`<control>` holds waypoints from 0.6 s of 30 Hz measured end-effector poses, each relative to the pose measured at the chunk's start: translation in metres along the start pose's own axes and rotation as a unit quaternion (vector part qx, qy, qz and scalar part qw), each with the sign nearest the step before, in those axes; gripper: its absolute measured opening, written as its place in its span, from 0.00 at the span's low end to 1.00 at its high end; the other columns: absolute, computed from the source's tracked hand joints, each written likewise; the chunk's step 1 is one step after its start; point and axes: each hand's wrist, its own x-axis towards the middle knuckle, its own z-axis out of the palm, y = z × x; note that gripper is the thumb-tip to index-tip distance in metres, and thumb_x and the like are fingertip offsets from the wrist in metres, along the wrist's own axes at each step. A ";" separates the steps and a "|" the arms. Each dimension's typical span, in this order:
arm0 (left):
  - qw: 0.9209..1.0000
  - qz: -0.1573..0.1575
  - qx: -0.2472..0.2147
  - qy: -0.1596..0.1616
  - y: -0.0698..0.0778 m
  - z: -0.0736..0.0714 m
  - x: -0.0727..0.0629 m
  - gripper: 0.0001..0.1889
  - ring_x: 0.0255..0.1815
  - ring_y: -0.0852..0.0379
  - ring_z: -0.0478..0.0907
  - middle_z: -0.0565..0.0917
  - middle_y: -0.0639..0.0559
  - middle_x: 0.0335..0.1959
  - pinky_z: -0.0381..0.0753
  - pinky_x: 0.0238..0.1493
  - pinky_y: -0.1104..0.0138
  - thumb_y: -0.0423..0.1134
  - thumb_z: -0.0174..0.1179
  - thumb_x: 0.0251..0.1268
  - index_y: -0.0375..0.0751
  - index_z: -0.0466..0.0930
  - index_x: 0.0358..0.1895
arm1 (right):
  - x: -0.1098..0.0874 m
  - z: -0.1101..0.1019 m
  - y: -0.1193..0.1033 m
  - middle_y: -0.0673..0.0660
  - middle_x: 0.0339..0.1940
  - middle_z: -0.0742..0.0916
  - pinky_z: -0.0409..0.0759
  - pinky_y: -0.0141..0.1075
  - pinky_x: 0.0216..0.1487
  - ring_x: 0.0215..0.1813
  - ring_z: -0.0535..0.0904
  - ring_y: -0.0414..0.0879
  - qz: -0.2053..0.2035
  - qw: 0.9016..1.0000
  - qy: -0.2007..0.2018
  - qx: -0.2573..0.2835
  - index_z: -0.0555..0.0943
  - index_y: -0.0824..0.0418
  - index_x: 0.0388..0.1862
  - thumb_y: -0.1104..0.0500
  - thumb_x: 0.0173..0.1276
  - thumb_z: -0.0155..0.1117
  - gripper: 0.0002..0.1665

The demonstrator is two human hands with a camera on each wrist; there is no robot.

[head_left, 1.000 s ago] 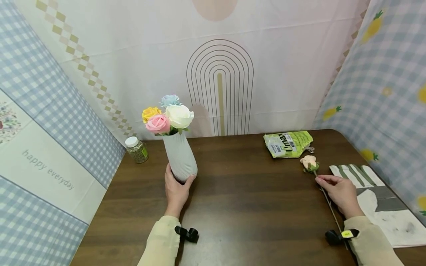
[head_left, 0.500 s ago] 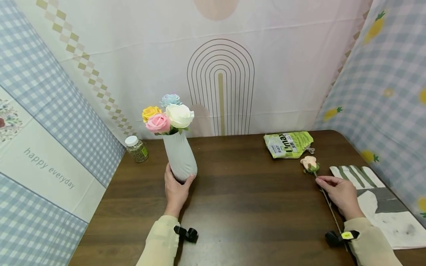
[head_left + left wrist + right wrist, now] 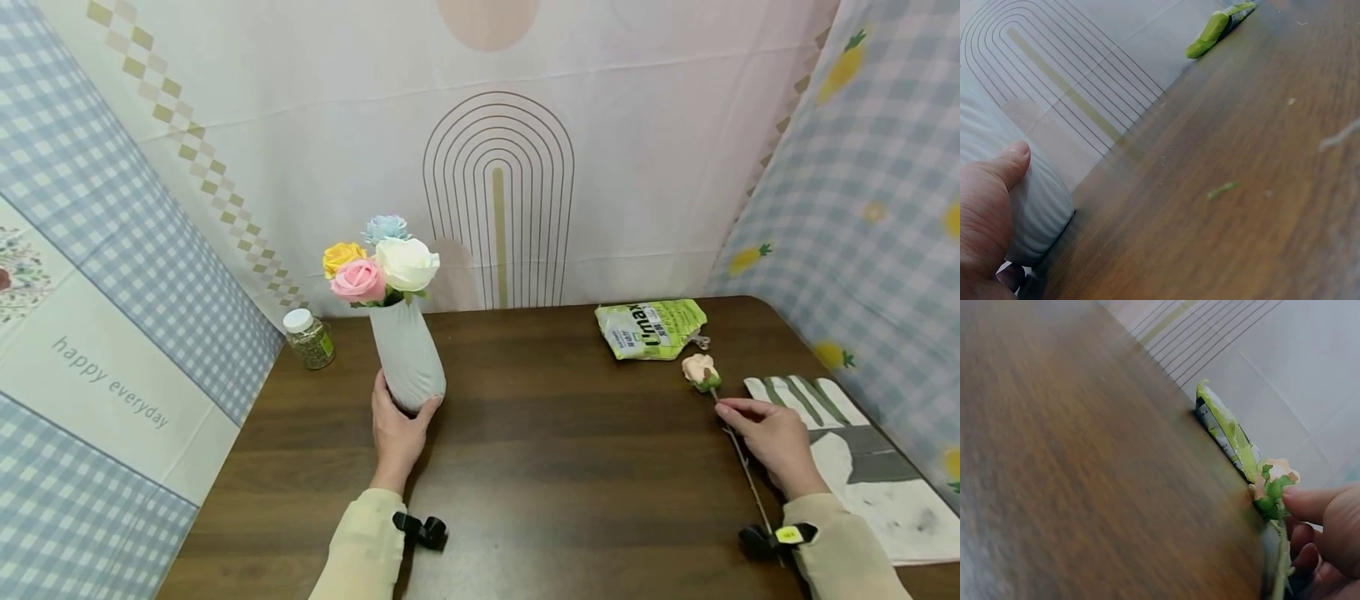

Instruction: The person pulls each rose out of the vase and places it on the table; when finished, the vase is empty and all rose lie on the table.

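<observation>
My left hand (image 3: 400, 431) grips the lower part of a white ribbed vase (image 3: 406, 350), thumb on its near right side. Pink (image 3: 358, 281), white, yellow and pale blue artificial flowers stand in its mouth. In the left wrist view the thumb presses against the vase wall (image 3: 1041, 206), low over the tabletop. On the right, my right hand (image 3: 772, 437) pinches the stem of a peach rose (image 3: 701, 372) just below its bloom. The stem runs back toward the wrist. The right wrist view shows the thumb at the green sepals (image 3: 1270, 499), other fingers curled beneath.
A jar with a white lid (image 3: 309, 338) stands at the back left. At the back right lies a green and white bag (image 3: 650, 329). A grey and white glove (image 3: 870, 492) lies beside my right hand. Patterned cloths border the wooden table (image 3: 555, 467).
The peach rose's head has turned and shifted slightly right, with my right hand moving a little the same way. My left hand keeps its grip on the vase.
</observation>
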 end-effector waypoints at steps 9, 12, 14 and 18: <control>1.000 -0.005 0.000 -0.003 -0.001 0.000 0.000 0.53 0.69 0.45 0.60 0.62 0.45 0.69 0.61 0.65 0.49 0.59 0.70 0.49 0.52 0.49 0.76 | 0.002 -0.003 -0.002 0.68 0.52 0.83 0.71 0.51 0.46 0.55 0.74 0.66 -0.027 0.999 -0.030 -0.024 0.86 0.63 0.47 0.44 0.65 0.65 0.24; 1.000 -0.004 0.001 -0.002 -0.001 0.000 0.000 0.52 0.68 0.45 0.61 0.63 0.45 0.69 0.61 0.64 0.49 0.59 0.71 0.49 0.52 0.49 0.76 | 0.002 -0.004 -0.001 0.69 0.54 0.82 0.70 0.55 0.48 0.57 0.72 0.68 -0.019 0.999 -0.039 -0.023 0.85 0.63 0.48 0.45 0.66 0.64 0.24; 1.000 -0.002 0.001 0.000 -0.001 0.000 0.001 0.53 0.68 0.45 0.61 0.63 0.44 0.68 0.61 0.64 0.49 0.58 0.71 0.49 0.52 0.50 0.75 | 0.002 -0.004 0.000 0.70 0.54 0.81 0.69 0.57 0.49 0.59 0.70 0.70 -0.015 0.999 -0.042 -0.019 0.85 0.64 0.48 0.45 0.67 0.64 0.24; 1.000 -0.001 0.002 0.002 -0.001 0.000 0.001 0.53 0.68 0.45 0.62 0.64 0.44 0.68 0.61 0.64 0.50 0.58 0.72 0.48 0.51 0.50 0.75 | 0.002 -0.005 0.000 0.70 0.54 0.81 0.68 0.58 0.51 0.60 0.70 0.70 -0.007 0.999 -0.046 -0.015 0.85 0.64 0.48 0.45 0.67 0.63 0.24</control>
